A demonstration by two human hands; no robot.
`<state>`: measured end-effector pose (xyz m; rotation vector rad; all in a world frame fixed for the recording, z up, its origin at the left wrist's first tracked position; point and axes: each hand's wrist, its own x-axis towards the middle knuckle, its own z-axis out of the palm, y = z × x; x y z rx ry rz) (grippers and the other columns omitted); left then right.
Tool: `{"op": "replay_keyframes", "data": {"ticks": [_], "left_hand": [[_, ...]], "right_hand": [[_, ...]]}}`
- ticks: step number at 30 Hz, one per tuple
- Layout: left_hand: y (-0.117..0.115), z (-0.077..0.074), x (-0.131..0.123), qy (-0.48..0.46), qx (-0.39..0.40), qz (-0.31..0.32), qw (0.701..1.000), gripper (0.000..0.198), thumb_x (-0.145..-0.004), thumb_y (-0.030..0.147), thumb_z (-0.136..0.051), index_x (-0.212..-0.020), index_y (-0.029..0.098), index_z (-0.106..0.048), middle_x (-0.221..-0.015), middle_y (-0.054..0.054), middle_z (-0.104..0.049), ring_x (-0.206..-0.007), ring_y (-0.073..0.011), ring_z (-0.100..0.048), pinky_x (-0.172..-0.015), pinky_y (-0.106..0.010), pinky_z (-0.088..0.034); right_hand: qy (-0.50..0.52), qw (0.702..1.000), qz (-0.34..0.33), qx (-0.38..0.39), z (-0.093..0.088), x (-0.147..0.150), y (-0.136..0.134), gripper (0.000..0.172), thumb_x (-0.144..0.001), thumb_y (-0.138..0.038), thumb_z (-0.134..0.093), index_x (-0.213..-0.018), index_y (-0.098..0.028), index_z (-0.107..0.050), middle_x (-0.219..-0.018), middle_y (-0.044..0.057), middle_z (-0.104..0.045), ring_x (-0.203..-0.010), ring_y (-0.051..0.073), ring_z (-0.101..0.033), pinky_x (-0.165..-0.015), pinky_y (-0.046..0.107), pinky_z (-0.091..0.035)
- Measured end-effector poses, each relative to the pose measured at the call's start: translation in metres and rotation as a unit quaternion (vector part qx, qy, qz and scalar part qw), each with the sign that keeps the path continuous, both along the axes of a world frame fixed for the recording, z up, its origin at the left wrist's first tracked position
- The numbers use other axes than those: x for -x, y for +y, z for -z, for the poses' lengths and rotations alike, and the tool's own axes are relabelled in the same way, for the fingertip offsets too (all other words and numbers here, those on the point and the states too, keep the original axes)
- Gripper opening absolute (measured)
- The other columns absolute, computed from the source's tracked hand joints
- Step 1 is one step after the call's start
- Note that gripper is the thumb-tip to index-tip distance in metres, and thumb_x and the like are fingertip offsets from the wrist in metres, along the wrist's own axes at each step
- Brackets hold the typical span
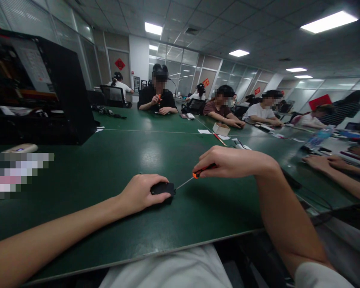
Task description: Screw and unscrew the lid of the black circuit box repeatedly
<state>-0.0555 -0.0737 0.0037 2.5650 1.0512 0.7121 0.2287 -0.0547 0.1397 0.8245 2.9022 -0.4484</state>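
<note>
L hand (140,193) grip clamped on blk box (163,189), R hand (227,162) clamped on screwdriver (195,175), tip at box end.

No readable text or signs.

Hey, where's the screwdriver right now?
In the head view, the screwdriver is just right of centre, gripped in the right hand, its tip at the right end of the black box that the left hand holds.
</note>
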Motion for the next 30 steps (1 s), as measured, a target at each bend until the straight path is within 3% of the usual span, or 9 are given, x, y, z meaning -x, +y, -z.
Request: {"op": "replay_keyframes", "data": {"ticks": [12,19,30], "left_hand": [[-0.002,-0.002,0.000,-0.004,0.002,0.001,1.000,0.033,-0.090,0.043,-0.067,-0.114,0.021,-0.071,-0.106,-0.004,-0.077,-0.091,-0.0218,-0.072,-0.078,-0.028,-0.051],[-0.002,-0.003,-0.001,-0.006,-0.001,-0.002,1.000,0.033,-0.088,0.042,-0.068,-0.113,0.021,-0.071,-0.106,-0.005,-0.078,-0.091,-0.0221,-0.072,-0.079,-0.028,-0.052],[-0.001,-0.001,0.000,-0.006,-0.013,0.002,1.000,0.035,-0.089,0.044,-0.068,-0.115,0.020,-0.071,-0.108,-0.006,-0.077,-0.094,-0.0233,-0.072,-0.083,-0.031,-0.052]], "right_hand": [[0.022,0.998,-0.017,0.056,0.014,0.004,0.009,0.037,-0.099,-0.038,-0.054,-0.120,-0.013,-0.073,-0.101,0.008,-0.074,-0.085,0.013,-0.065,-0.076,0.020,-0.045],[0.022,0.998,0.028,0.056,0.014,-0.012,0.010,0.040,-0.098,-0.042,-0.054,-0.119,-0.014,-0.074,-0.106,0.009,-0.074,-0.087,0.015,-0.066,-0.078,0.021,-0.046],[0.023,0.996,0.041,0.071,0.018,-0.017,0.013,0.042,-0.097,-0.043,-0.054,-0.118,-0.013,-0.074,-0.107,0.009,-0.074,-0.089,0.016,-0.066,-0.079,0.023,-0.047]]}}
